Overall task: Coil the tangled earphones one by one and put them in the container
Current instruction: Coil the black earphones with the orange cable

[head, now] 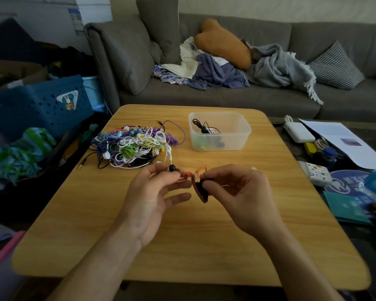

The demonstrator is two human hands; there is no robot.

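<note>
Orange-red earphone (188, 175), partly coiled, held above the middle of the tabletop (204, 235), between both hands and clear of the wood. Black earbud (172, 168) pinched at the fingertips of the left hand (152, 198), thumb and forefinger closed on it, remaining fingers loosely spread below. Dark coil of cord (201, 190) gripped by the right hand (237, 196), fingers curled around it, thin orange loops stretched across the gap to the other hand. Blurred in places, so exact lay of the strands impossible to tell. Toward the far left edge, a tangled pile of earphones (135, 146) in white, purple, green and blue, plugs trailing onto the wood. Near the far edge, right of the pile, a clear plastic container (243, 131) with a few earphones inside. Beyond the tabletop, a grey sofa (269, 98) heaped with cloth.
</note>
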